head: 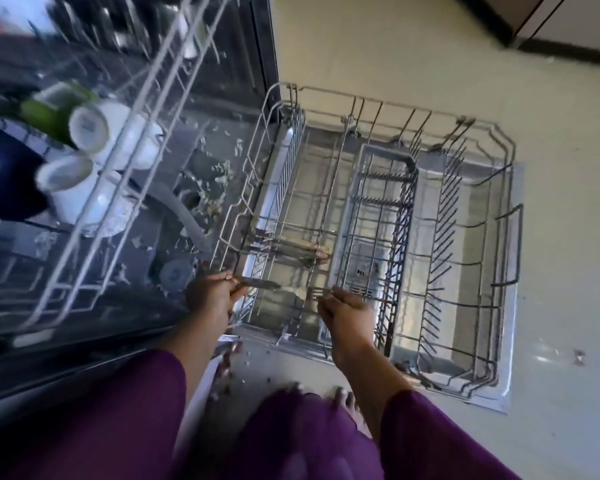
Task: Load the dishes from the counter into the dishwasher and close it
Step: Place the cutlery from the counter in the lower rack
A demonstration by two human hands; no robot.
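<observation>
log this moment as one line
left hand: grips utensil | right hand: pinches fork | both: over lower rack, pulled out | upper rack: holds mugs

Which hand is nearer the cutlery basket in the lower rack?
Right. The right hand, holding a fork, is at the cutlery basket's near left edge; the left hand, pinching a utensil, is at the rack's corner.

Lower rack (444, 216) open above — cutlery basket (388, 152) walls off its middle

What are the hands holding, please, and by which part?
Left hand pinches a blurred utensil by one end; right hand grips a fork by its handle.
</observation>
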